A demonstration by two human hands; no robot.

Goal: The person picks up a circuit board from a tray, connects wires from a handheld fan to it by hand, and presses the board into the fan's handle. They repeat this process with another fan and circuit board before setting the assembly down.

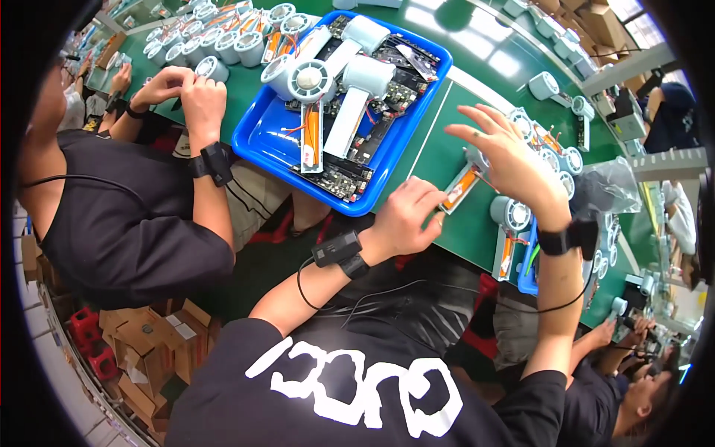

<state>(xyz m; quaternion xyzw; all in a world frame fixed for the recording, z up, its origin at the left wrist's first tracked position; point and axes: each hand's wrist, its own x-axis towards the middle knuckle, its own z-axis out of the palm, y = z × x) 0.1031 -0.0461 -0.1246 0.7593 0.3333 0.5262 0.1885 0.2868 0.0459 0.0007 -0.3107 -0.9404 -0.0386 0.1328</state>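
Note:
A half-open handheld fan [462, 186], pale blue-grey with an orange battery in its handle, lies on the green table in front of me. My left hand [408, 217] is closed at the near end of that handle, fingers curled, the thumb and index finger pinching its tip. Above the fan's head hangs my right hand [514, 158], open with fingers spread and nothing visible in it; it partly hides the head. Just right of it lies another open fan [511, 223] with a battery and red wires.
A blue tray [246, 138] of circuit boards and fan housings stands left of my hands. A co-worker's hands [195, 97] are at the far left, near rows of fans [223, 45]. At right are a smaller blue tray [527, 277] and a clear plastic bag [607, 186]. Cardboard boxes [153, 343] lie behind left.

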